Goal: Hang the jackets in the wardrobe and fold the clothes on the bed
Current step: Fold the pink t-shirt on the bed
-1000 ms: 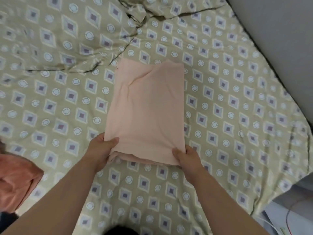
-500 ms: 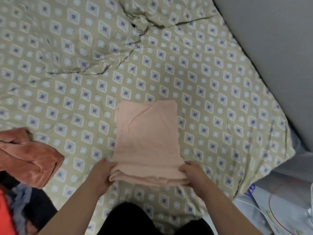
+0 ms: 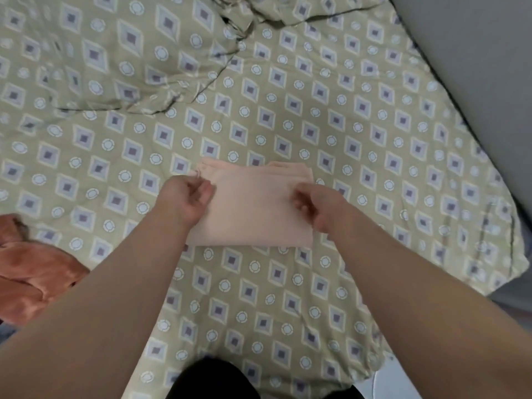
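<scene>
Peach in colour, the folded garment (image 3: 256, 214) is lying flat on the bed (image 3: 288, 298), about in the middle of the view. It is making a neat rectangle of several layers, and the layer edges are showing at its far side. The bed is carrying an olive-green sheet with a pattern of diamonds and small circles. Farther away, toward the upper left, the same patterned fabric is bunching into wrinkles (image 3: 178, 90).

Both arms are reaching forward from the bottom of the view. The left hand (image 3: 187, 200) is staying over the left edge of the folded garment, and the right hand (image 3: 319, 210) is staying over its right part. The fingers of both hands are curling inward, but the picture is blurring there, so I cannot tell if they are pinching the fabric or only touching it.

At the left edge of the view, well apart from the folded garment, an orange-brown garment (image 3: 34, 277) is lying in a loose heap on the bed.
</scene>
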